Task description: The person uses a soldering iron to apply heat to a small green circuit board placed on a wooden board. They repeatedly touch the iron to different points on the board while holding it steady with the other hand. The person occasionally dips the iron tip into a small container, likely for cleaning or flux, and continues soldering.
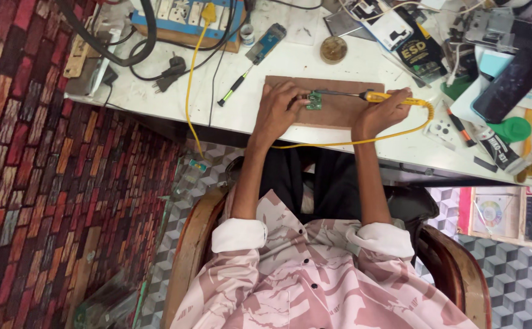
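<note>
The fingers of the left hand (276, 109) curl down onto a small green circuit board (314, 101), pinching and pinning its left edge so it sits flat on a brown rectangular wooden work board (339, 113). The fingers of the right hand (383, 113) are closed around the yellow handle of a soldering iron (380, 96), whose dark metal shaft reaches leftward, with the tip at or just above the green board's upper right corner; whether it actually touches cannot be told from here.

By the look of it, the step in hand is soldering work on that small board, and the next move would call for a steady tip held on one joint while the left fingers keep the piece from sliding.

Outward from the fingers, both wrists rest low near the front edge of the white worktable (156, 100), forearms bare and angled inward, sleeves rolled to the elbows. The iron's yellow cord (339, 144) loops back under the right wrist and runs left across the table edge. A green-handled screwdriver (234, 86) lies well apart on the left, and a round tin (333, 49) sits beyond the wooden board.
</note>
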